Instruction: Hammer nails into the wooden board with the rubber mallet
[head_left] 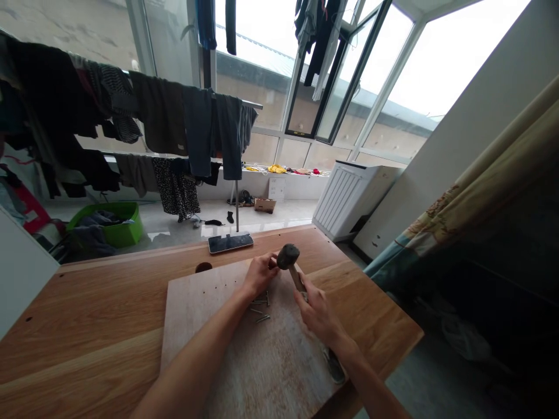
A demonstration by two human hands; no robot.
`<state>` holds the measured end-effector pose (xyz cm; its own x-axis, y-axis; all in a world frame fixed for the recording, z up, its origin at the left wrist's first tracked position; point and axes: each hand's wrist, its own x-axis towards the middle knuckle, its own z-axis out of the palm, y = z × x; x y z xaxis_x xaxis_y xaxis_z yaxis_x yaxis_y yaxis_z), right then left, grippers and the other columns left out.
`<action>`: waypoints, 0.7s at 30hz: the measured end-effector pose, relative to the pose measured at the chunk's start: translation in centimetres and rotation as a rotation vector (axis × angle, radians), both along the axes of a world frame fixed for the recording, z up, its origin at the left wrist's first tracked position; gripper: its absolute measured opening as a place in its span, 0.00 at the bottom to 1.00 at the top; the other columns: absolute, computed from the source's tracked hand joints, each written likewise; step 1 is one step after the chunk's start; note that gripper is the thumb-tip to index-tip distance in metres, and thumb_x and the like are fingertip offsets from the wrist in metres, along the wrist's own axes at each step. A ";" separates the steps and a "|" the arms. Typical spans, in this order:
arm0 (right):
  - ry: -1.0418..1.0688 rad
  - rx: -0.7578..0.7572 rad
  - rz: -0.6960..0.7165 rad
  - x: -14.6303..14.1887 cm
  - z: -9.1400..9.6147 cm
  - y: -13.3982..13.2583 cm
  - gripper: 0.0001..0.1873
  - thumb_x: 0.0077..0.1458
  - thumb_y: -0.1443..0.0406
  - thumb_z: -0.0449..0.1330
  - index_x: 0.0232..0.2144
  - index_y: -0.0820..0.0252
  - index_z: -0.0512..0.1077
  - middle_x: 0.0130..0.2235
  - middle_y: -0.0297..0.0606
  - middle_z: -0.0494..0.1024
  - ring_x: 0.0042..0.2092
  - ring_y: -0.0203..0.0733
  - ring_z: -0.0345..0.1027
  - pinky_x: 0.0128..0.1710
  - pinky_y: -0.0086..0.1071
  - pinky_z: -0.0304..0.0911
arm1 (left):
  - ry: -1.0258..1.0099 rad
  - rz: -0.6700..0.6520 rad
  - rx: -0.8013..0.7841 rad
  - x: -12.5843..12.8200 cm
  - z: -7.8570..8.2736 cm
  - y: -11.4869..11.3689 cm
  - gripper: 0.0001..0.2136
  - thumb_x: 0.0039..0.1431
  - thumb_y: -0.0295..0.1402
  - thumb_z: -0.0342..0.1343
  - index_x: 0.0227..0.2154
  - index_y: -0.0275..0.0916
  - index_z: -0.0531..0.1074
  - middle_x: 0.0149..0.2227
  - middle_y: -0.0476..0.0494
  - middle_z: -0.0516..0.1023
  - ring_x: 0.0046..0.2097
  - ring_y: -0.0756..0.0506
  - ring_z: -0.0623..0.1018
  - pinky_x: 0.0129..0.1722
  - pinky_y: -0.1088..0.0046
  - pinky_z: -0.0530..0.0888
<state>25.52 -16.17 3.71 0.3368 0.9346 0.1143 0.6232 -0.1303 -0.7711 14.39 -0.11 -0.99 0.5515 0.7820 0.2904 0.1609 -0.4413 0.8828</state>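
My right hand (318, 311) is wrapped round the wooden handle of a hammer (289, 257), whose dark head hangs just above the board. My left hand (259, 273) is closed in a pinch right beside the hammer head, on something too small to make out. Both hands are over a pale wooden board (205, 302) that lies on the brown wooden table (100, 314). Several loose nails (262, 308) lie on the board under my left wrist.
A phone (230, 242) lies face up at the table's far edge, a round hole (203, 267) near it. Beyond stand a rack of hanging clothes (144, 122), a green basket (117, 224) and a white radiator (345, 198). A curtain (480, 203) hangs at right.
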 end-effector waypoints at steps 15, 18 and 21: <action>0.580 0.010 -0.060 0.9 -3.0 -1.0 0.15 0.56 0.51 0.56 0.33 0.55 0.63 0.16 0.21 0.60 0.14 0.30 0.51 0.11 0.22 0.53 | 0.695 -0.495 1.034 -6.9 5.0 -5.0 0.09 0.59 0.18 0.52 0.32 0.37 0.72 0.32 0.43 0.79 0.37 0.44 0.78 0.35 0.71 0.71; 0.596 0.019 -0.065 0.9 -3.0 -1.0 0.15 0.56 0.51 0.56 0.33 0.55 0.63 0.17 0.21 0.60 0.15 0.29 0.52 0.12 0.22 0.54 | 0.794 -0.453 1.166 -6.8 4.1 -5.9 0.09 0.60 0.18 0.51 0.33 0.35 0.73 0.30 0.42 0.78 0.33 0.44 0.77 0.31 0.70 0.70; 0.616 0.016 -0.070 1.0 -3.2 -1.0 0.15 0.56 0.51 0.56 0.32 0.55 0.62 0.16 0.21 0.60 0.15 0.29 0.52 0.12 0.22 0.54 | 0.762 -0.468 1.251 -6.6 3.9 -5.9 0.09 0.61 0.19 0.51 0.30 0.35 0.74 0.28 0.42 0.77 0.31 0.44 0.76 0.30 0.69 0.69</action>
